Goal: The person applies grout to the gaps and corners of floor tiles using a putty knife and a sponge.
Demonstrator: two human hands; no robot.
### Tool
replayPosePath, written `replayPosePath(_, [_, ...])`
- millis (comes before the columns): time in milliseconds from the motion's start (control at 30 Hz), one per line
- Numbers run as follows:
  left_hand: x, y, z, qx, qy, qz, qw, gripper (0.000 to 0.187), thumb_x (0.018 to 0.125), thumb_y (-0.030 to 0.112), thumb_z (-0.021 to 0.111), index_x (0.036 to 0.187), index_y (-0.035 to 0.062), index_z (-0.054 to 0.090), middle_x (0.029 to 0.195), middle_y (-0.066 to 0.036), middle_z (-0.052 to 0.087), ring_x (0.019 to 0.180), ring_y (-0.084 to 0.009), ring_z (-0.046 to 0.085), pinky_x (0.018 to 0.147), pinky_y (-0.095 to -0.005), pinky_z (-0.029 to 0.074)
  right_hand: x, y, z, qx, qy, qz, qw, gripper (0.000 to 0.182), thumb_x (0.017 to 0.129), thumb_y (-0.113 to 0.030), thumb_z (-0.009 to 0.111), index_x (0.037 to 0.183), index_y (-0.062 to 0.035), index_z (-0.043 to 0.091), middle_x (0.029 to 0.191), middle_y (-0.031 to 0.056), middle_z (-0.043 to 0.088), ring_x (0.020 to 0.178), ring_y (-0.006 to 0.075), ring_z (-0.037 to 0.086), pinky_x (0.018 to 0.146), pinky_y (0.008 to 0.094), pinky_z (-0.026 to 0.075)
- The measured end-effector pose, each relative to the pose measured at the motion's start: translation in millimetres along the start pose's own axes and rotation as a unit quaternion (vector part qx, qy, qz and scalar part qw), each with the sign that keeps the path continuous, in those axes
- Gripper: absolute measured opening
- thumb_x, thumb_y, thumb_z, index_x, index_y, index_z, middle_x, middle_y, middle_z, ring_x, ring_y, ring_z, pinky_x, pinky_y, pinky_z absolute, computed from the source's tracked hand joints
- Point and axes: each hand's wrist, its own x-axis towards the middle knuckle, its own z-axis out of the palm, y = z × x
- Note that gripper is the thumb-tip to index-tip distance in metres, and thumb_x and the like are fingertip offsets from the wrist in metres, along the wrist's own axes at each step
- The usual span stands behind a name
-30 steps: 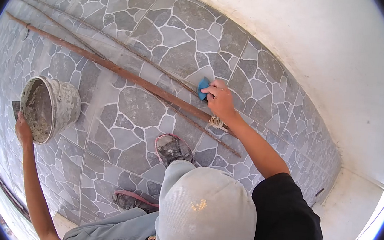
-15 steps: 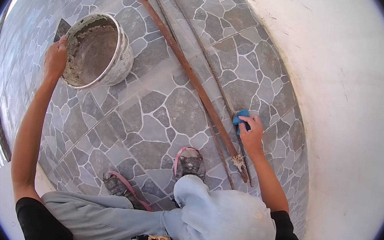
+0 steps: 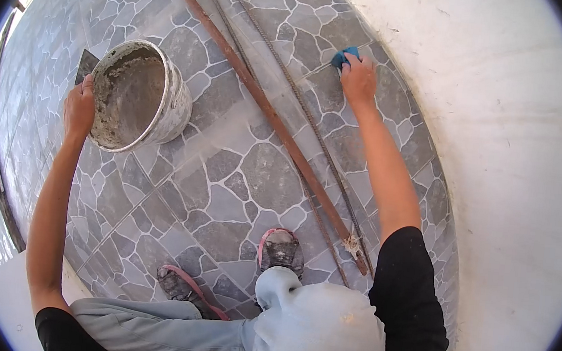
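My left hand (image 3: 80,107) is closed beside the left rim of a bucket. Above its fingers shows the flat grey blade of a trowel (image 3: 87,66); the handle is hidden in the hand. The white bucket (image 3: 178,108), crusted with dried mortar, holds a greyish-brown mix (image 3: 138,97). Over to the right, my right hand (image 3: 359,85) is closed on a blue sponge (image 3: 346,56) and presses it against the stone-patterned floor tiles (image 3: 271,174), near a tile joint. Only part of the sponge shows past the fingers.
A rusty pipe (image 3: 261,99) lies diagonally across the floor between bucket and right hand. Thin ribbed steel bars (image 3: 290,81) run alongside it. Along the right stands a white wall (image 3: 519,164). My shoes (image 3: 282,250) are close to the pipe's near end.
My right hand has moved the blue sponge away from me, from beside the pipe's near end to farther up the floor. My left hand stays at the bucket with the trowel.
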Motion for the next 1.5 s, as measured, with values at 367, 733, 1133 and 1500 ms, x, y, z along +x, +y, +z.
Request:
replayPosePath(367, [-12, 11, -5, -0.022, 0.008, 0.013, 1.0, 0.056, 0.106, 0.044, 0.042, 0.105, -0.0042, 0.071, 0.098, -0.03, 0.069, 0.097, -0.0478, 0.063, 0.087, -0.052, 0.045, 50, 62, 22, -0.057, -0.021, 0.035, 0.998, 0.023, 0.09, -0.012, 0.061, 0.109, -0.0098, 0.073, 0.108, 0.0199, 0.061, 0.102, 0.0396, 0.062, 0.084, 0.0461, 0.054])
replayPosePath(733, [-14, 18, -10, -0.016, 0.003, 0.032, 0.999, 0.054, 0.106, 0.039, 0.041, 0.096, -0.0051, 0.071, 0.096, -0.031, 0.067, 0.097, -0.0491, 0.061, 0.086, -0.0539, 0.043, -32, -84, -50, 0.101, -0.256, -0.009, 0.961, 0.04, 0.086, -0.013, 0.064, 0.125, -0.0156, 0.058, 0.108, 0.0219, 0.058, 0.101, 0.0432, 0.062, 0.085, 0.0499, 0.054])
replayPosePath(1133, [-3, 3, -3, 0.027, 0.001, 0.063, 0.998, 0.06, 0.107, 0.045, 0.037, 0.107, -0.0034, 0.072, 0.105, -0.029, 0.07, 0.105, -0.0484, 0.063, 0.092, -0.0518, 0.045, -37, -45, -36, 0.001, -0.23, -0.057, 0.971, 0.05, 0.078, -0.008, 0.073, 0.125, -0.0078, 0.054, 0.113, 0.0271, 0.057, 0.1, 0.0444, 0.064, 0.076, 0.0482, 0.059])
replayPosePath(1500, [31, -34, 10, 0.026, -0.025, 0.036, 0.999, 0.066, 0.105, 0.054, 0.037, 0.124, -0.0017, 0.068, 0.119, -0.029, 0.069, 0.117, -0.0441, 0.062, 0.1, -0.0478, 0.045, -56, -50, -42, 0.157, -0.118, -0.13, 0.972, 0.045, 0.089, -0.019, 0.067, 0.134, -0.0138, 0.064, 0.117, 0.0239, 0.057, 0.109, 0.0407, 0.059, 0.093, 0.0487, 0.05])
